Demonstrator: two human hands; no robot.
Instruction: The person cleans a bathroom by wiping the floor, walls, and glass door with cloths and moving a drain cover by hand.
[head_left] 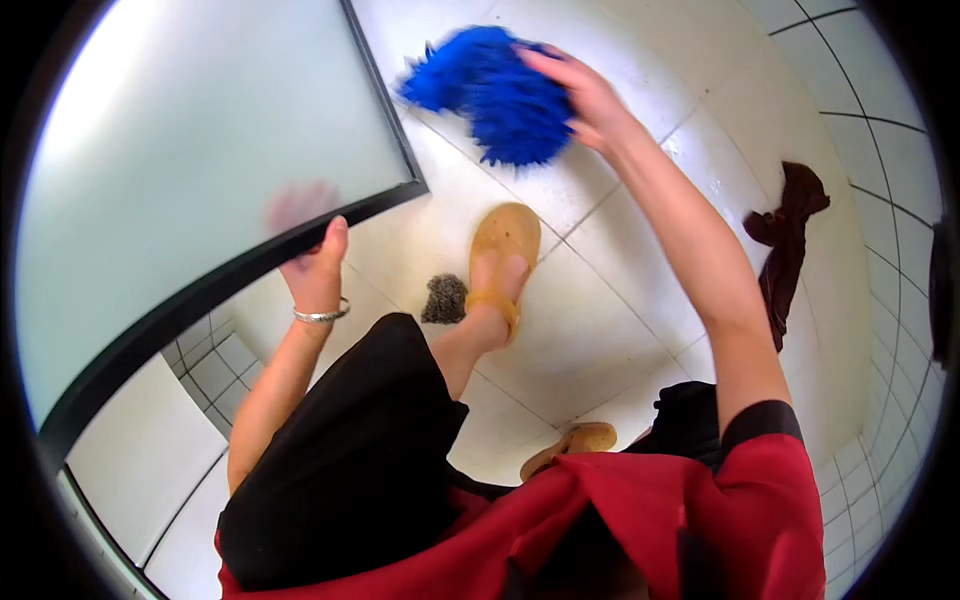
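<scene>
A fluffy bright blue chenille duster (520, 105) is gripped by my right hand (590, 100), held out at the upper middle above the tiled floor. Some of my fingers are buried in its pile. My left hand (318, 268) grips the black-framed edge of a frosted glass door (230, 130); the thumb shows on the near side, and the fingers are a blur behind the pane. By my foot lies a grey scouring pad (444, 299), apart from both hands.
White tiled floor (620, 290) spreads beneath me, with wet-looking shiny patches. A dark brown cloth (785, 250) lies crumpled near the tiled wall (890, 150) on the right. My yellow sandal (505, 240) stands at the middle. A white panel (145, 440) shows at lower left.
</scene>
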